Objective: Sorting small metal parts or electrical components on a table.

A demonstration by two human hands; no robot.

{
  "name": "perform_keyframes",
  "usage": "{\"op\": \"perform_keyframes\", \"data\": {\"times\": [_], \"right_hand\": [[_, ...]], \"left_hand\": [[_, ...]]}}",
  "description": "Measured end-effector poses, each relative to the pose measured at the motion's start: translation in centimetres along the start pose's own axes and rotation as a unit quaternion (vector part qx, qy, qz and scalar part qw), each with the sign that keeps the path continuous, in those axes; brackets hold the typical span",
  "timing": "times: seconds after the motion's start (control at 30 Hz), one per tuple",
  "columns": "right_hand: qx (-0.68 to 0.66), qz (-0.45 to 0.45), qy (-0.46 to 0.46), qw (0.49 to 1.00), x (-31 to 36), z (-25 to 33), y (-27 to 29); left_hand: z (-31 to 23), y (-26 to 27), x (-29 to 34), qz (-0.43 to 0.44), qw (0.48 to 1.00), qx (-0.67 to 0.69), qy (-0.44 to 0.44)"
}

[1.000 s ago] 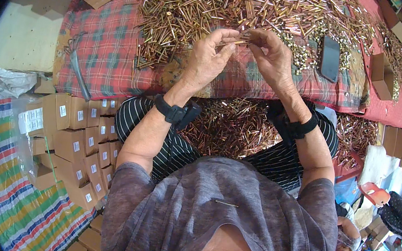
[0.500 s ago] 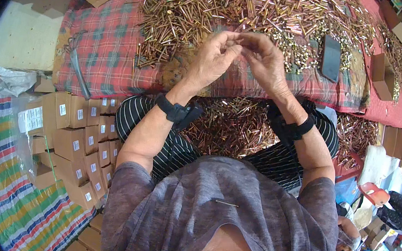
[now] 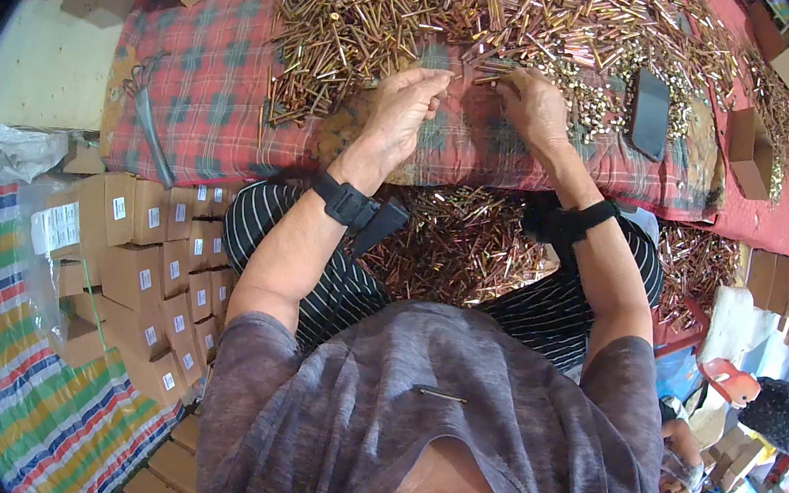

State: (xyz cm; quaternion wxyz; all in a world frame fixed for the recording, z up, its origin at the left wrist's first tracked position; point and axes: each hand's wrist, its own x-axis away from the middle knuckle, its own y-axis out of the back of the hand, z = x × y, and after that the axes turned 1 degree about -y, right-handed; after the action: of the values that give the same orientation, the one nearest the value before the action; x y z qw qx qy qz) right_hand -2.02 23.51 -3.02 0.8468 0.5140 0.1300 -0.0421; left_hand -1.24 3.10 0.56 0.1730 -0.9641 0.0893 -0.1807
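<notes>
Long brass-coloured bolts [image 3: 373, 22] lie in a broad heap on the red plaid cloth [image 3: 226, 98] before me. Small shiny nut-like pieces [image 3: 584, 107] are spread at the heap's near right side. My left hand [image 3: 404, 110] is held over the cloth at the heap's near edge, its fingers curled and thumb against the forefinger; what lies in the pinch is too small to make out. Beside the small pieces, my right hand [image 3: 535, 108] points its bent, closed fingers down at a few loose bolts [image 3: 491, 73]. Its fingertips are partly hidden.
A dark phone [image 3: 650, 115] lies right of the small pieces. At the left are scissors or a similar tool [image 3: 152, 133] and stacked cardboard boxes [image 3: 140, 274]. More bolts [image 3: 454, 244] fill the space between my knees. Another person [image 3: 681, 459] is at the lower right.
My hands, together half a second ago, have parted. The left has drawn back a little to the left; the right has moved right, down to the pieces at the heap's edge.
</notes>
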Motion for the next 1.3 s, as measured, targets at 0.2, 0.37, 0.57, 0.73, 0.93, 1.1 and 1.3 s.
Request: {"op": "perform_keyframes", "data": {"times": [0.2,0.37,0.57,0.73,0.93,1.1,1.3], "right_hand": [[0.078,-0.021,0.048,0.996,-0.6,1.7,-1.5],[0.027,-0.05,0.018,0.998,-0.7,3.5,-0.2],[-0.447,0.073,-0.141,0.88,-0.6,4.7,2.1],[-0.541,0.081,-0.138,0.826,0.1,5.9,3.6],[-0.474,0.049,-0.106,0.873,0.6,6.8,4.1],[-0.458,0.032,-0.023,0.888,0.6,6.3,3.1],[-0.436,0.031,-0.012,0.9,0.6,7.0,3.4]], "left_hand": [[0.3,0.0,-0.2,-0.011,1.0,-0.001,0.004],[0.1,0.7,-0.4,-0.012,1.0,0.007,0.0],[-1.2,0.4,0.0,0.009,1.0,0.018,-0.012],[-1.8,0.0,0.6,0.053,0.998,0.019,-0.025],[-1.7,0.0,0.7,0.068,0.997,0.026,-0.032],[-1.7,-0.1,0.7,0.089,0.995,0.021,-0.032],[-1.8,0.0,0.9,0.088,0.995,0.007,-0.048]]}}
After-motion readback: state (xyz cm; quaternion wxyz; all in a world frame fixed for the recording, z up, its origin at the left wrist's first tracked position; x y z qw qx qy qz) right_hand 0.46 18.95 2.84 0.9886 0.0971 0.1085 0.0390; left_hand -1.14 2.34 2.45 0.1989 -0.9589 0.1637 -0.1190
